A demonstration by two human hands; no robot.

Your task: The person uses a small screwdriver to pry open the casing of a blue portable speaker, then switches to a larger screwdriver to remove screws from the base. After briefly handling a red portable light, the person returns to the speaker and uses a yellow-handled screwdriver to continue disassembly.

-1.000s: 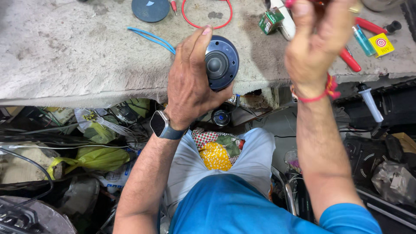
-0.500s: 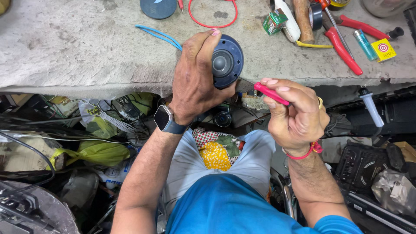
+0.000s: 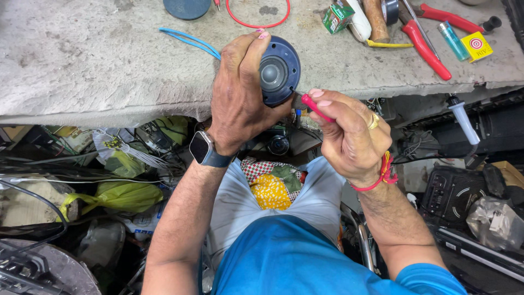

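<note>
The small speaker looks like dark blue plastic, matt around the rim with a smoother, slightly shiny dome in the middle. The screwdriver has a glossy red plastic handle. The workbench top is rough, pitted grey concrete, pretty dusty. The pliers have red rubbery grips, fairly shiny. The smartwatch has a glossy glass face on a matt dark strap. There's a gold metal ring and a red thread wristband. The lighter is see-through plastic.
</note>
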